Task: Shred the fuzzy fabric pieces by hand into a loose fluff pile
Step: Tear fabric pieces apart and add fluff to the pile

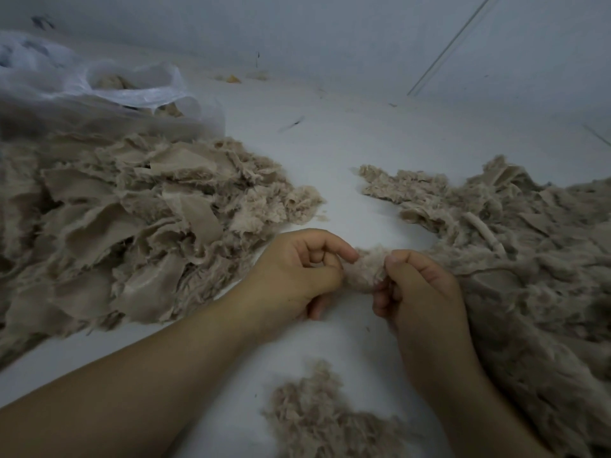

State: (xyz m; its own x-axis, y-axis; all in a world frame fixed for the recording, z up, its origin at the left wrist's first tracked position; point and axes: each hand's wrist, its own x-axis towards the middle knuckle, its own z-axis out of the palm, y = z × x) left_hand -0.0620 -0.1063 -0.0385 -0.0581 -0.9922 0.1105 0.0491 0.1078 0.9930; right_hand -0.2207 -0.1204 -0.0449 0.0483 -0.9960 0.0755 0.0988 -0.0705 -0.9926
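- Nearest me, low in view, a small tuft of fluff point(317, 421) lies on the white bench point(330, 143), between my two forearms.
- Just beyond it, my left hand point(297, 272) and right hand point(420, 285) meet over the bench, both gripping one fuzzy piece point(367, 267).
- Left grip: thumb and forefinger pinch the piece's left end, with the other fingers curled under.
- Right grip: thumb and fingers pinch its right end; the lower fingers are tucked in, and I cannot tell whether they touch it.
- Relation that matters: the piece spans the gap between my two grips, its long axis running left to right, so I judge the next pull should go outward along that line, each hand toward its own side.
- Neither hand is clearly nearer; the piece sits midway between them, just off the near edge of the right heap.
- Count: one piece in hand, two large heaps, one small tuft.
- Left heap point(125, 219): flat, backed scraps, many showing smooth undersides; they look unshredded to me.
- Right heap point(529, 259): looser, stringier stuff, reaching under my right wrist; probably the fluff pile.
- Far left, a clear plastic bag point(132, 90) holds more tan material.
- Much seems left to do, judging by the left heap.
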